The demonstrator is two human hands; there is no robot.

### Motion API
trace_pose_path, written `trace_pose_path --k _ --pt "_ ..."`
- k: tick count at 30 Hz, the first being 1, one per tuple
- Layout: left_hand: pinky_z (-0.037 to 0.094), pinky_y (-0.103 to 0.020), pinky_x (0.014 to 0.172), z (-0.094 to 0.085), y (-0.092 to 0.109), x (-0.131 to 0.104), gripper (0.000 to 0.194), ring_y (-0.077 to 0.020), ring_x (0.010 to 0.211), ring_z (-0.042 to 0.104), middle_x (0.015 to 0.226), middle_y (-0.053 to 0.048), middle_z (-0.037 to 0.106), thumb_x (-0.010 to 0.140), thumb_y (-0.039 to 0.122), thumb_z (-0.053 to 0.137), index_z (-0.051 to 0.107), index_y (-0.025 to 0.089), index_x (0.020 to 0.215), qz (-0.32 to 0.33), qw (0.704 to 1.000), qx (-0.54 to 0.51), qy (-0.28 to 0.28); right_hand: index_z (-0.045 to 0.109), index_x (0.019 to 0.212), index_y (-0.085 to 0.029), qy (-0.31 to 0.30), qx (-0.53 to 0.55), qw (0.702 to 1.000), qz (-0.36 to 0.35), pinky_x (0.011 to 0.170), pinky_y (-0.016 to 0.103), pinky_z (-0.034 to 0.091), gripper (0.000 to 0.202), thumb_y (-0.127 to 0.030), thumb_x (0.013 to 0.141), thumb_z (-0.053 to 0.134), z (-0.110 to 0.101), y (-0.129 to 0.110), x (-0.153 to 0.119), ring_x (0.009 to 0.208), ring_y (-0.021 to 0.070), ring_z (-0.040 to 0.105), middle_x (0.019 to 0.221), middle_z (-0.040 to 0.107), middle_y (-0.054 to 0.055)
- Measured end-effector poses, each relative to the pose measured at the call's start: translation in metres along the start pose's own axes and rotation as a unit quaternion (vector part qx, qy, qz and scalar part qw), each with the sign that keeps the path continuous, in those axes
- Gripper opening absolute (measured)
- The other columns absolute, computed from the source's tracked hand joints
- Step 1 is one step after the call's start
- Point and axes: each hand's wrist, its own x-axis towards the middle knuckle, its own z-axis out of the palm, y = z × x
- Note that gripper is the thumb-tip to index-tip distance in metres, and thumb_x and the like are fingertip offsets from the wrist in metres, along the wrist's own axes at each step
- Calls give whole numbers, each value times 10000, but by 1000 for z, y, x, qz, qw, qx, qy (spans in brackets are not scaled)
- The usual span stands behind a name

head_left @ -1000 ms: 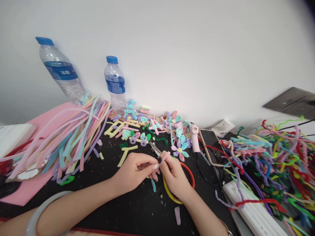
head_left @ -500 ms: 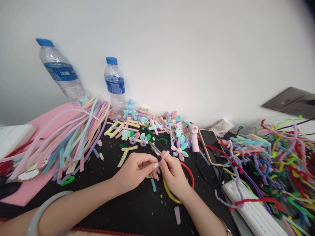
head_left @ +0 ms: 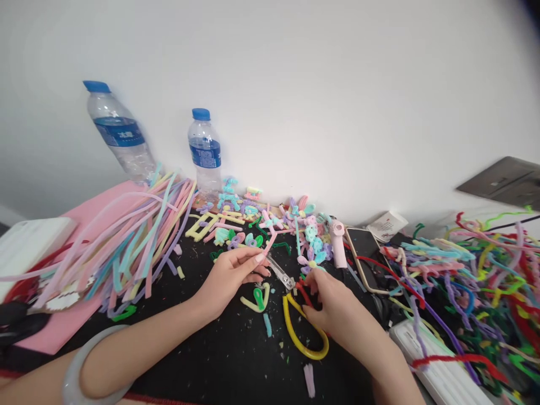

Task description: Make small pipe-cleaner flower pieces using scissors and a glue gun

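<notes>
At the middle of the surface (head_left: 219,365), pinching pink strip (head_left: 270,242) with left hand (head_left: 242,270): grip closed, thumb against forefinger, one end poking up past the fingertips. With right hand (head_left: 333,301), poised at red handle of scissors (head_left: 287,280). Can't tell from this angle if touching it or just above; not clenched, going by the gap between thumb and forefinger.

Lying on surface between hands: scissors, points toward left fingertips, yellow handle (head_left: 314,355) toward wearer, red one partly hidden by right hand.

Just below left hand: green-and-yellow piece (head_left: 259,299), with teal stub (head_left: 268,325) at its foot. Nearer the wearer: lilac strip (head_left: 309,380). Just beyond right hand: flower (head_left: 311,263). Off left: bundle of uncut-looking strips (head_left: 160,236).

Judging step in hand as handling a single short strip, scissors close by. Can't say if picking those up or putting them down.

Would need next: steady left pinch, fingertips kept off the points. If cutting, right thumb and fingers seated in both handles first. If shaping, scissors slid aside to free right hand.
</notes>
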Motion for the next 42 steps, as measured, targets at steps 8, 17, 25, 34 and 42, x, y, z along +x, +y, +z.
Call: trace_pose_path --k 8,17,25,34,42 --pt "539 -229 675 -2 1 3 263 -126 725 646 842 -43 663 778 372 665 655 151 921 0 999 -27 31 389 1268 -23 -110 -137 981 83 661 342 411 644 -96 649 548 10 -9 -4 875 328 614 1017 620 217" --pt "509 -182 594 -5 8 6 207 -79 642 580 759 11 583 800 340 646 608 155 886 66 993 -61 72 506 791 -178 -18 -69 996 54 521 260 353 144 -141 655 534 3 5 -1 617 185 534 719 598 61" --pt "486 -189 574 -7 8 6 172 -86 628 540 695 23 551 836 341 597 603 169 840 118 989 -28 85 502 848 -200 135 44 990 7 594 253 397 161 -255 720 583 -1 -5 6 689 170 525 825 568 29" --pt "478 -205 537 -5 7 3 145 -94 568 545 670 16 566 826 304 597 604 160 813 111 993 30 42 440 792 -219 69 -17 997 6 593 256 328 175 -316 749 579 12 -14 5 672 165 490 786 537 -7" --pt "469 -194 566 -2 11 -2 175 -82 554 539 630 31 550 858 271 544 575 153 733 109 990 87 -2 351 664 -215 62 -8 998 -16 551 235 271 291 -320 734 614 14 -15 7 595 131 396 660 465 -41"
